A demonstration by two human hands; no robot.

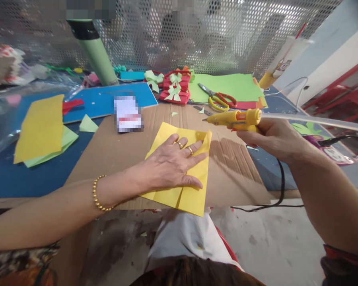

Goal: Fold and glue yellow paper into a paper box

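In the head view, the person's left hand (173,163) lies palm down with its fingers spread on a folded sheet of yellow paper (193,202), grasping nothing but resting flat across it. This yellow paper lies slantwise on a piece of brown cardboard (113,159), its near corner reaching over the cardboard's front edge; a flap at its far right corner stands slightly raised. Two gold rings (189,149) are on the left hand's fingers and a beaded bracelet (96,192) circles the wrist. The right hand (279,139) is closed around the handle of a yellow glue gun (232,119), held above the right side of the cardboard with its nozzle pointing left, near the paper's far right corner but apart from it. A long translucent rod (316,119) extends from the gun's back end, and a black cord (283,182) hangs below the hand. Beyond the gun, scissors (220,101) with red and yellow handles lie beside light green sheets (223,85). To their left sits a red item with pale green bows (176,87). A pixelated white rectangular object (127,115) lies at the cardboard's far left, near a blue board (140,97). Farther left, another yellow sheet (40,129) overlaps a pale green one (59,149).
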